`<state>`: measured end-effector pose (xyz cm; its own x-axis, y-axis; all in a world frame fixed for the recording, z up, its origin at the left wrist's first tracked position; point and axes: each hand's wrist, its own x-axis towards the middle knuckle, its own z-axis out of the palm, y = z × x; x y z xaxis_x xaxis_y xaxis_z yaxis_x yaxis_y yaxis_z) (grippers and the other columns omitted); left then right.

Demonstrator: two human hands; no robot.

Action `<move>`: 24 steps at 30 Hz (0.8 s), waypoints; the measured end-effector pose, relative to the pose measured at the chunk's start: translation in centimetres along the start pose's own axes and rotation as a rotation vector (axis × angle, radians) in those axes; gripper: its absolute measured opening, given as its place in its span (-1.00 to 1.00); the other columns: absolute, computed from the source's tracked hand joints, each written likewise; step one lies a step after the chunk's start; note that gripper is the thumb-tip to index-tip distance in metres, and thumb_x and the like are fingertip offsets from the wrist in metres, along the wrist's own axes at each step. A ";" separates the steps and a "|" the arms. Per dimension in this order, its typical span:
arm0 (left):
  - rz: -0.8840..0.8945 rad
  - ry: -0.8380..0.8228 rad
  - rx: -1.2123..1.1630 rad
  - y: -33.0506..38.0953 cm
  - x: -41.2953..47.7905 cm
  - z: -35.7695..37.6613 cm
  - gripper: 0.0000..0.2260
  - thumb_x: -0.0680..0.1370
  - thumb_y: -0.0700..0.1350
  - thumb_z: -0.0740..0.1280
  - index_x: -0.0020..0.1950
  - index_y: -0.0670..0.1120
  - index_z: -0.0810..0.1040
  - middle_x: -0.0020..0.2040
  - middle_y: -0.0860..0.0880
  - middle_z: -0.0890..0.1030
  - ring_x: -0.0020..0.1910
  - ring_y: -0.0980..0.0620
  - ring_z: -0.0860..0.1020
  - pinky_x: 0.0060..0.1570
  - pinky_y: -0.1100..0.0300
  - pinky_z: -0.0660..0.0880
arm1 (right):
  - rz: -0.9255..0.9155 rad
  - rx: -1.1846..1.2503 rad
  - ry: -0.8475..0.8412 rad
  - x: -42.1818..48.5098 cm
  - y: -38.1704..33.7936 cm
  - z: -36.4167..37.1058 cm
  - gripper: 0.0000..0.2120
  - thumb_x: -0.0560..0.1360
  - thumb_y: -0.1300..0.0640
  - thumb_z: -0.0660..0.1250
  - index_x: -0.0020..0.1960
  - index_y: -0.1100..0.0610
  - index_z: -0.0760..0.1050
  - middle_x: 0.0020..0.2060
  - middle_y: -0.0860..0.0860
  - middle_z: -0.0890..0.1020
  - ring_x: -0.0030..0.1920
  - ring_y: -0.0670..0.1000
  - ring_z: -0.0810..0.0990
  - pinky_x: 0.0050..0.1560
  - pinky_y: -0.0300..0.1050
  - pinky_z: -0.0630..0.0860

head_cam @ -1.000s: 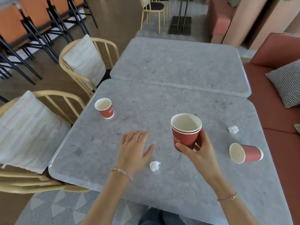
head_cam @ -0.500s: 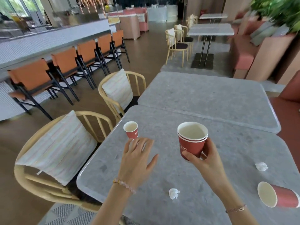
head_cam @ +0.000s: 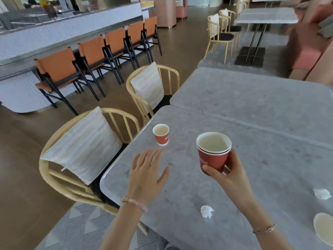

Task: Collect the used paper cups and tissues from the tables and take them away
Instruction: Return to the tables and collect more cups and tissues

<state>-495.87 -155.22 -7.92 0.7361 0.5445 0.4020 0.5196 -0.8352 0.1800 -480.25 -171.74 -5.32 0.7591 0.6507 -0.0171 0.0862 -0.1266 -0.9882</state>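
My right hand (head_cam: 228, 175) holds two nested red paper cups (head_cam: 213, 152) above the grey stone table (head_cam: 252, 141). A small red paper cup (head_cam: 161, 134) stands upright near the table's left edge. My left hand (head_cam: 146, 171) hovers open, palm down, just short of that cup, apart from it. A crumpled white tissue (head_cam: 206, 211) lies near the front edge between my arms. A second tissue (head_cam: 322, 193) lies at the right. Another cup lies on its side (head_cam: 324, 227) at the frame's right edge, only its white mouth showing.
Two pale wooden chairs with striped cushions (head_cam: 84, 148) (head_cam: 149, 88) stand against the table's left side. A second grey table (head_cam: 261, 94) adjoins at the back. Orange bar chairs (head_cam: 86, 64) line a counter at the left. A patterned rug (head_cam: 84, 230) lies below.
My left hand has moved forward and left across the table toward the small upright cup. The view has swung up and left; the stacked cups stay in my right hand.
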 end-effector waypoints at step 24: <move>-0.431 -0.388 -0.740 -13.3 11.0 14.3 -0.12 0.37 0.09 0.48 0.51 -0.09 0.06 0.49 -0.05 0.18 0.46 0.01 0.11 0.41 0.05 0.15 | 0.226 -0.079 0.376 6.3 -0.8 11.8 -0.39 0.31 0.29 0.53 0.26 -0.04 0.40 0.07 -0.16 0.63 0.06 -0.19 0.60 0.10 -0.23 0.47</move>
<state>-488.43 -137.03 -18.72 0.7066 0.6946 -0.1354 0.4711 -0.3189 0.8224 -483.16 -158.77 -6.40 0.9451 0.2849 -0.1602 -0.0708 -0.3002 -0.9512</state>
